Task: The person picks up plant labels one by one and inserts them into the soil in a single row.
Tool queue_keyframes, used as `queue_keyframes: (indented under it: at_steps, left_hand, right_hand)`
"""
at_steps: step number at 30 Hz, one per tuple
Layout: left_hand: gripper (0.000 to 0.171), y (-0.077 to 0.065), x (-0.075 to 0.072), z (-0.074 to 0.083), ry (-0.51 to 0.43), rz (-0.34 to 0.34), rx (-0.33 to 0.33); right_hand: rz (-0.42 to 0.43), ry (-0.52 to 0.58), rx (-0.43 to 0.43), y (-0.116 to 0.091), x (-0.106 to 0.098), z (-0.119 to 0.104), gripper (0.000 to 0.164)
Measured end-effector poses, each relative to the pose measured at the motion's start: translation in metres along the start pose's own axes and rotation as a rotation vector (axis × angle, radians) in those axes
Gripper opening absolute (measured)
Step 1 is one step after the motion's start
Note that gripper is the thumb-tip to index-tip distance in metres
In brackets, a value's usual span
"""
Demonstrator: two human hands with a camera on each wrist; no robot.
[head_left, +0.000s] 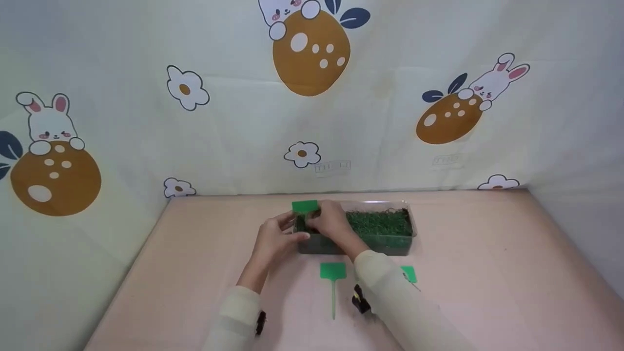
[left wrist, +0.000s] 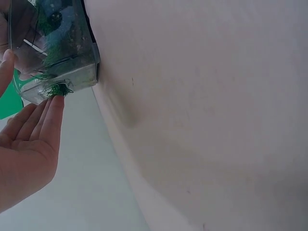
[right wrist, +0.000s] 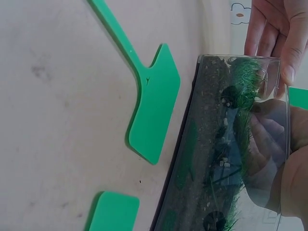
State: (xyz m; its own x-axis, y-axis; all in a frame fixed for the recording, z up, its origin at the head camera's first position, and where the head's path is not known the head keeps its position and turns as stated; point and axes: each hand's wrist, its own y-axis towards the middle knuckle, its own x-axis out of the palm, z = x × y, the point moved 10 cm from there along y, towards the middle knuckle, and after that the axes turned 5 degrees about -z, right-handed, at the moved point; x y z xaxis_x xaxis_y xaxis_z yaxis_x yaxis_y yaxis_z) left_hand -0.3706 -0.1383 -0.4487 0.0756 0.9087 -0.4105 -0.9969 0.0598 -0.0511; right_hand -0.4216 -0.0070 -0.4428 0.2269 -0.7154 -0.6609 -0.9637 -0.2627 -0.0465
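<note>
A clear plastic planter box (head_left: 355, 245) holds dark soil and short green grass (head_left: 378, 222). At its left end stands a green plant label (head_left: 305, 206), its broad head above the rim. My right hand (head_left: 336, 225) reaches down inside the box and pinches the label's stem; its fingertips are partly hidden by the hand. My left hand (head_left: 274, 239) rests against the left end, fairly straight fingers (left wrist: 54, 118) touching the end wall and thumb near the front rim. The label's lower tip is out of sight.
One green plant label (head_left: 333, 270) lies on the pink table (head_left: 487, 273) in front of the box. Another green label (head_left: 410, 274) lies farther right, partly covered by the right sleeve (head_left: 390, 278). A patterned cloth (head_left: 243, 126) hangs behind the table.
</note>
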Motion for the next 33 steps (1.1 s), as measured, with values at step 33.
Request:
queue_keyframes:
  at_steps: [33]
  left_hand:
    - [0.069, 0.001, 0.001, 0.0, -0.01, -0.029, 0.016]
  right_hand:
    - [-0.038, 0.127, 0.038, -0.001, -0.01, 0.005, 0.01]
